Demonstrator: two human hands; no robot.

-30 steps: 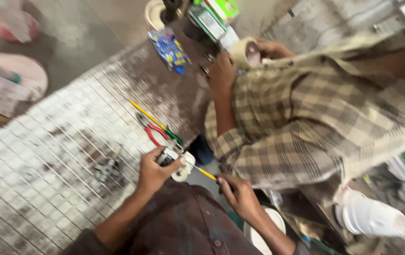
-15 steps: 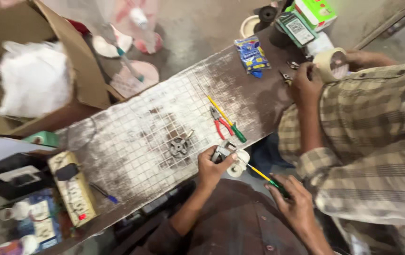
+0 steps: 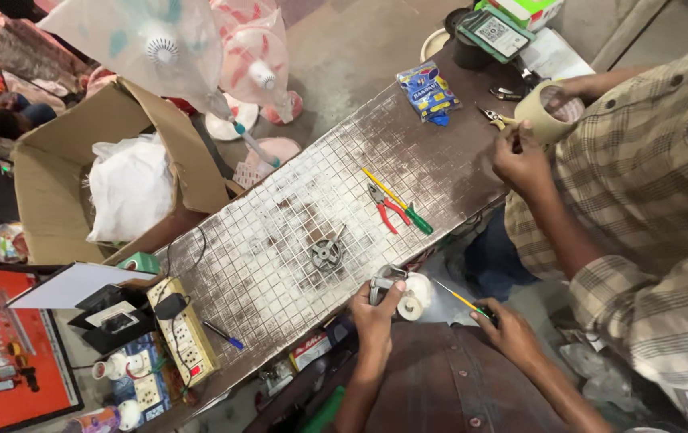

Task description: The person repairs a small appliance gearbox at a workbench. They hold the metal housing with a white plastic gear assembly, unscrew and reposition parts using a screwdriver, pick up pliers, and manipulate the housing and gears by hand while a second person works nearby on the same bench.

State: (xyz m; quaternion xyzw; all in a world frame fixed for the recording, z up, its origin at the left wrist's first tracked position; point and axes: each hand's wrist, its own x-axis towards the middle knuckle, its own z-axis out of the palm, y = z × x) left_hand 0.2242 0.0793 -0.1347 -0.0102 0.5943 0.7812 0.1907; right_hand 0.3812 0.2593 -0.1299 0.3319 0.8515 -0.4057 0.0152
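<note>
Now the view is steadier and wider than half a second ago: the camera has pulled back, so the whole tabletop shows, and the work sits at 6 o'clock of the picture instead of near the middle.

The left hand is closed around a small metal part with a white round piece beside it, pressing it at the near edge of the tabletop. This grip looks the same as before. The right hand is closed on a thin yellow screwdriver, whose tip points toward the white piece from 3 o'clock. The tip is near it, but I cannot tell if it touches. As I judge it, the fastening work on this part goes on without a new step; only the head moved.

At 12 o'clock from the part lies a small grey wheel, apart from it. Red pliers and a second green-handled screwdriver lie side by side at 1 o'clock. A power strip is at 9 o'clock, a blue pen just beside it.

Another person in a checked shirt stands at 3 o'clock; their hands hold a roll of tape, well apart from the work.
</note>
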